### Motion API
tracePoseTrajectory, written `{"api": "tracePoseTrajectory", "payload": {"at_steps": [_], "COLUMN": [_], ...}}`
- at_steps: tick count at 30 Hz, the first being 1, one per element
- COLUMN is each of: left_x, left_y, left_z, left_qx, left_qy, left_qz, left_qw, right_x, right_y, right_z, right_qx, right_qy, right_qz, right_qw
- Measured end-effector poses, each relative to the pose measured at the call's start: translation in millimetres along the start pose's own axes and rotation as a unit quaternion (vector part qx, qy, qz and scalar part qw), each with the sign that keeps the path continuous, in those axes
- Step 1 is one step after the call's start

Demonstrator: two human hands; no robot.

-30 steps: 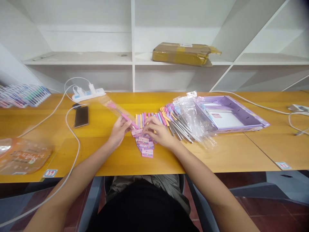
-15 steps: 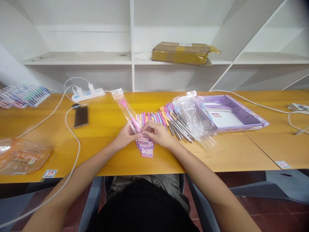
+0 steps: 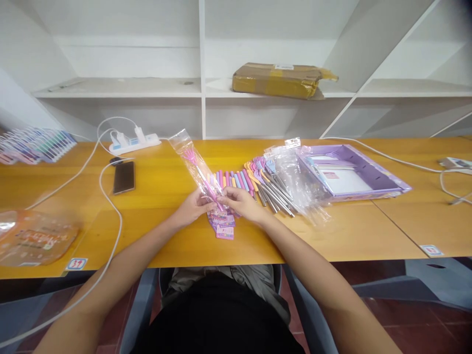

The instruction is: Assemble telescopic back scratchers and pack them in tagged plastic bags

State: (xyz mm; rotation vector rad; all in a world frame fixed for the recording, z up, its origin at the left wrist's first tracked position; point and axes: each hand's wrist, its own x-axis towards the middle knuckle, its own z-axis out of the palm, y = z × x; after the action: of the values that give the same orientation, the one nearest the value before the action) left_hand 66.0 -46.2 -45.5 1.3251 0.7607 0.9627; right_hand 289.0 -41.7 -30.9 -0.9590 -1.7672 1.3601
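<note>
A pink back scratcher (image 3: 201,173) with a hand-shaped head and a metal rod lies inside a clear plastic bag (image 3: 181,140), slanting up and left. My left hand (image 3: 195,206) is closed around the bag's lower left side. From the right, my right hand (image 3: 238,200) pinches the lower end by the scratcher's handle. Small pink and purple printed cards (image 3: 224,231) are piled on the table just below my hands. Beyond my fingers is a row of colourful handles (image 3: 236,180), partly hidden. More back scratchers (image 3: 273,189) lie heaped to the right.
Clear bags (image 3: 295,172) overlap a purple open box (image 3: 368,191) on the right. A phone (image 3: 124,177), a power strip (image 3: 136,143) and a white cable (image 3: 118,216) are on the left, near an orange pouch (image 3: 40,238). A taped carton (image 3: 275,81) sits on the shelf.
The back scratcher's lower end now shows further down between my hands, and the bag's top has risen slightly. My right fingers have shifted their grip at the lower end.
</note>
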Motion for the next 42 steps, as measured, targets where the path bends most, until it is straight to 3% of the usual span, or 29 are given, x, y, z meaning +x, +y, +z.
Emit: {"api": "tracePoseTrajectory", "payload": {"at_steps": [11,13,16,18,20,22,25,27,29,32,35,39,41,42], "left_x": [-1,-4,-12,-17,-19,-16,-6,-1,1,-1,-2,0,0,0], "left_y": [15,24,36,41,41,38,30,27,25,24,23,22,22,22], "left_z": [-6.0,-6.4,-2.5,0.3,0.3,-2.9,-9.9,-12.7,-13.2,-11.6,-11.2,-11.7,-10.8,-10.1], "left_qx": [0.023,0.033,0.07,0.091,0.114,0.136,0.127,0.099,0.09,0.12,0.15,0.178,0.19,0.197], "left_qy": [-0.024,-0.072,-0.188,-0.255,-0.288,-0.248,-0.081,0.003,0.024,0.002,0.0,0.022,0.033,0.039], "left_qz": [-0.024,-0.037,-0.067,-0.088,-0.105,-0.092,-0.023,0.015,0.034,0.047,0.052,0.029,0.027,0.03], "left_qw": [0.999,0.996,0.977,0.959,0.945,0.955,0.988,0.995,0.995,0.992,0.987,0.983,0.981,0.979], "right_x": [1,2,4,5,4,2,-2,-6,-9,-10,-7,-2,-1,0], "right_y": [1,0,0,1,2,2,-3,-9,-14,-17,-10,1,4,5], "right_z": [-9,-11,-11,-11,-12,-11,-5,4,12,17,7,-15,-21,-21], "right_qx": [0.049,0.082,0.153,0.174,0.182,0.186,0.178,0.162,0.14,0.114,0.101,-0.027,-0.148,-0.202], "right_qy": [-0.046,-0.018,0.038,0.047,0.034,-0.009,-0.113,-0.19,-0.251,-0.297,-0.262,-0.056,0.018,0.022], "right_qz": [0.013,0.001,-0.003,0.016,0.042,0.065,0.089,0.111,0.136,0.154,0.147,0.039,-0.04,-0.071], "right_qw": [0.998,0.996,0.988,0.983,0.982,0.98,0.973,0.962,0.948,0.935,0.948,0.997,0.988,0.976]}}
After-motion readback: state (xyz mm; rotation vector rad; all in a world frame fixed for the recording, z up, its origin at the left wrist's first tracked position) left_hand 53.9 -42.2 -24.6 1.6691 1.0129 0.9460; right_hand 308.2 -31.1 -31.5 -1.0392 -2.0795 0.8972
